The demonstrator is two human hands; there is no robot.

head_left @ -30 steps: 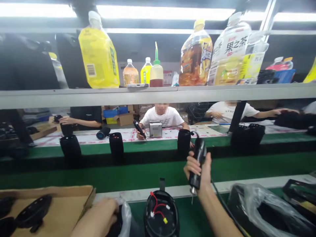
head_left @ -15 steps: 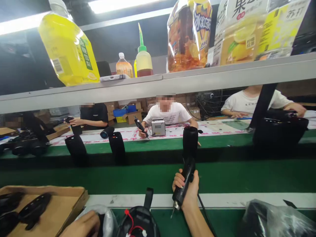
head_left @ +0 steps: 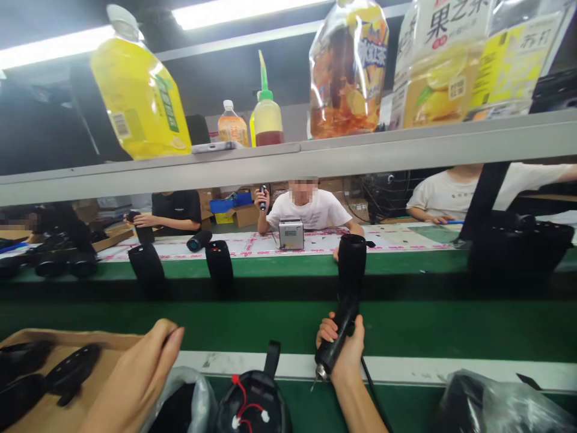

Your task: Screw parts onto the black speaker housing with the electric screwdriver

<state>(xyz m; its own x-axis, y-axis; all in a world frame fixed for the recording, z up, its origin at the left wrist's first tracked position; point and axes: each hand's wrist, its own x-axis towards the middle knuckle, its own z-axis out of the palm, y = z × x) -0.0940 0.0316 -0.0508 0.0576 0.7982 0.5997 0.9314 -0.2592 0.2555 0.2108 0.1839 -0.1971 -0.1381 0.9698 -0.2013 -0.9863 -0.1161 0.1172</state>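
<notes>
Partly cropped: speaker shell (head_left: 252, 403) | right hand (head_left: 345, 352) grips screwdriver (head_left: 336, 340) | left hand (head_left: 139, 379) open, empty

Bright white light comes from long ceiling tubes (head_left: 234, 11) at the top, which blow out to pure white with no detail. It shines through the yellow bottle (head_left: 139, 90) and the amber bottle (head_left: 348, 69) on the shelf (head_left: 288, 159), making them glow. Beneath the shelf the scene is dimmer; the black cylinders (head_left: 219, 267) on the green belt (head_left: 270, 322) show almost no surface detail. The wide lens bends the shelf and stretches the bottles near the edges. The left hand (head_left: 135, 379), close to the camera, is soft and slightly blurred, and the plastic bag (head_left: 496, 403) carries pale glare.
</notes>
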